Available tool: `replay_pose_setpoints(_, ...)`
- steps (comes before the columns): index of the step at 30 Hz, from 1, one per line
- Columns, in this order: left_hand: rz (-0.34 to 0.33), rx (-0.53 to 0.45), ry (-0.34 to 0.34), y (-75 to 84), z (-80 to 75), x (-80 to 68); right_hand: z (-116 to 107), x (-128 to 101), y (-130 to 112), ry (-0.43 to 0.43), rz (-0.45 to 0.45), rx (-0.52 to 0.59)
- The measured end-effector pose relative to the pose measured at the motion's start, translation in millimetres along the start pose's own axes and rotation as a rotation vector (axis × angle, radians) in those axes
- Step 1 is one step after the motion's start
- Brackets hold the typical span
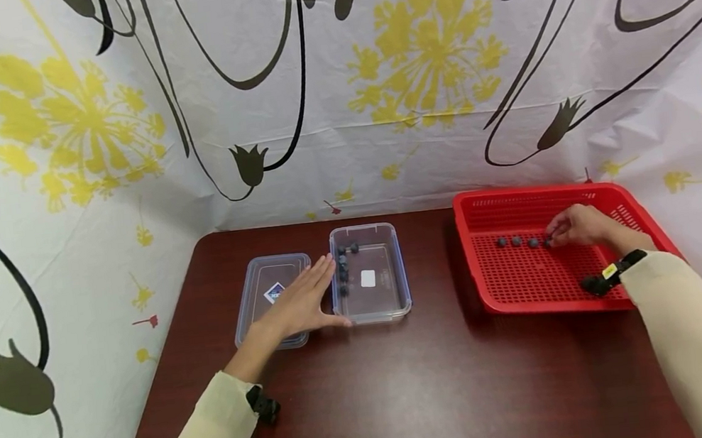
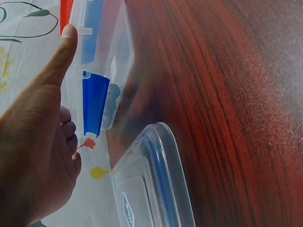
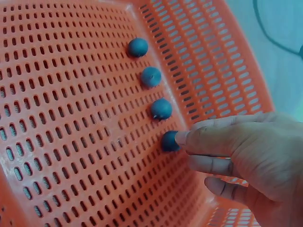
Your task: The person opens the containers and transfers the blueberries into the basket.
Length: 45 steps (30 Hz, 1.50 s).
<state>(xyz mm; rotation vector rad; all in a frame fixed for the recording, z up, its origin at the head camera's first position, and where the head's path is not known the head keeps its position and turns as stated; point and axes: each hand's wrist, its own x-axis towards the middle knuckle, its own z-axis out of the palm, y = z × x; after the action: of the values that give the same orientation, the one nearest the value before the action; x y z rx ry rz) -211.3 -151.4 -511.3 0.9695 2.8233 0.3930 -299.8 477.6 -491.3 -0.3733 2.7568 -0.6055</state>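
In the head view, my left hand (image 1: 298, 304) rests with straight fingers against the left side of a clear plastic container (image 1: 386, 294). Several blueberries (image 1: 343, 270) lie inside, mostly along its left wall. At the right, my right hand (image 1: 583, 227) reaches into a red plastic basket (image 1: 525, 290). Its thumb and fingertips pinch a blueberry (image 3: 169, 142), the one nearest the hand in a row on the basket floor. Three other blueberries (image 3: 161, 109) continue that row along the basket's far wall. The left wrist view shows the left thumb raised at the container's rim.
A clear lid (image 1: 256, 290) with a small label lies left of the container, partly under the left forearm and hand in the head view. All stand on a dark brown table (image 1: 420, 383). A patterned cloth (image 1: 326, 107) hangs behind and at both sides.
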Motion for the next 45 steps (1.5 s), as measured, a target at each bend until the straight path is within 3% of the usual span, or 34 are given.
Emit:
replay_pose_setpoints(6,-0.003,0.008,-0.01,0.8,-1.1,-0.9,-9.1,1.7,-28.8,0.077,-0.116,-0.029)
replay_pose_setpoints(12,-0.003,0.008,-0.011,0.1,-0.5,-0.9,-14.5,9.1,-84.2,0.215,-0.326,-0.087)
replay_pose_setpoints(16,0.001,-0.002,-0.005,-0.6,0.3,0.0,-13.4,15.3,-125.3,0.253,-0.434,-0.119)
replay_pose_setpoints(23,-0.008,-0.008,-0.015,-2.2,-0.2,-0.4,8.7,32.2,-193.2,0.211,-0.517,-0.064)
replay_pose_setpoints(29,0.002,-0.016,-0.01,-3.2,0.0,-0.2,32.9,47.6,-237.5,0.146,-0.579,-0.003)
replay_pose_setpoints(40,-0.011,-0.037,-0.011,-2.6,0.6,-1.0,79.5,73.3,-290.3,0.081,-0.656,0.078)
replay_pose_setpoints(45,-0.013,-0.04,-0.012,-2.1,2.3,0.4,104.9,87.6,-306.0,0.041,-0.644,0.085)
